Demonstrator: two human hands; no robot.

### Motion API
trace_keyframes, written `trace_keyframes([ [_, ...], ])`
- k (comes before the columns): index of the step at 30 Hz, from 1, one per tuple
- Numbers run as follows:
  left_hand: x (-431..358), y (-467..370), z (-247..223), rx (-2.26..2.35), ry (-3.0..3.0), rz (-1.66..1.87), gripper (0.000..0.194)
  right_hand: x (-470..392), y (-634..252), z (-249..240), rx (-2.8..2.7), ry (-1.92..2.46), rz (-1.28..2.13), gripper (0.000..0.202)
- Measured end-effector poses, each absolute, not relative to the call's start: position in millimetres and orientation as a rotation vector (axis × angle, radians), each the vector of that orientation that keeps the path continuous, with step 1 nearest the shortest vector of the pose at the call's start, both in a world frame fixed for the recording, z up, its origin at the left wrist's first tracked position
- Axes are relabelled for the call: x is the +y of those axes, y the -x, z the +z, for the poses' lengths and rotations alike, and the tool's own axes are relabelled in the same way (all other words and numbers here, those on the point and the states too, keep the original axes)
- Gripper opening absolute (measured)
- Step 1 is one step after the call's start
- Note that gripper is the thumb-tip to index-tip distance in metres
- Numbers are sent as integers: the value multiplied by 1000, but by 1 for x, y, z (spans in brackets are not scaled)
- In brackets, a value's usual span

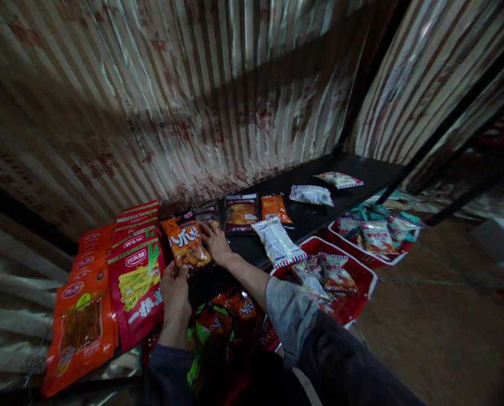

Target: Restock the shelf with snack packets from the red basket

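Note:
An orange snack bag (187, 239) with white lettering leans at the back of the black shelf (252, 251). At its lower left corner, my left hand (175, 290) grips the edge between thumb and fingers. My right hand (215, 243) rests along the bag's right side, fingers stretched out and apart. Left of the bag stand rows of red snack packs (137, 282) and orange snack packs (84, 324). Dark packs with clear windows, one of them a brown pack (241, 214), lie behind and right of my right hand.
Farther right on the shelf lie a small orange bag (276, 208) and white packs (311, 195). Another white pack (278, 241) overhangs the front edge, above a red basket (368, 282) of snack bags. A second basket (395, 259) stands behind it. Orange and green bags (220, 321) sit below the shelf.

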State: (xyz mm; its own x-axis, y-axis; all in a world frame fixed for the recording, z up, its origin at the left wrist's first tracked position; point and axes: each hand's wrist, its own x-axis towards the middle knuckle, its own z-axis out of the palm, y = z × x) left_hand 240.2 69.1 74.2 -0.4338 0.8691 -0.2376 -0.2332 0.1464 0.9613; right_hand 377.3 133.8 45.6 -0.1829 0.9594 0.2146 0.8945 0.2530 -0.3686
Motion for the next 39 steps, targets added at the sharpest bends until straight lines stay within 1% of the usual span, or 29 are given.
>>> trace_keyframes([
  [4, 68, -240, 83, 1435, -658, 1463, 25, 143, -380, 39, -2081, 1618, 258, 46],
  [7, 71, -239, 87, 1432, -684, 1466, 25, 154, -374, 39, -2132, 1422, 340, 41],
  [9, 73, -241, 88, 1432, -672, 1477, 26, 156, -373, 42, -2020, 1349, 396, 35],
  [11, 75, -245, 88, 1429, -675, 1473, 26, 148, -378, 46, -1703, 1441, 411, 33],
  [13, 76, -253, 87, 1422, -709, 1449, 25, 128, -392, 53, -1384, 1564, 354, 38],
  [14, 75, -257, 85, 1415, -732, 1429, 25, 114, -402, 57, -1337, 1578, 306, 38],
  [17, 68, -275, 79, 1394, -794, 1313, 25, 65, -443, 66, -1449, 1644, -87, 35],
  [18, 65, -281, 76, 1382, -812, 1271, 25, 51, -457, 67, -1491, 1738, -181, 39],
  [20, 59, -295, 71, 1358, -836, 1200, 23, 29, -482, 66, -1550, 1998, -224, 50],
  [22, 55, -308, 66, 1337, -843, 1154, 22, 19, -498, 61, -1592, 2203, -160, 63],
  [24, 54, -318, 62, 1335, -834, 1128, 22, 19, -505, 54, -1647, 2251, -137, 66],
  [30, 50, -316, 53, 1333, -772, 1208, 20, 43, -495, 48, -1737, 1929, -170, 49],
  [34, 45, -303, 53, 1362, -726, 1234, 22, 47, -478, 56, -1643, 1592, -146, 33],
  [36, 43, -300, 53, 1366, -717, 1253, 21, 41, -464, 59, -1607, 1439, -42, 32],
  [39, 39, -297, 55, 1342, -715, 1292, 19, 31, -444, 61, -1565, 1375, 208, 32],
])
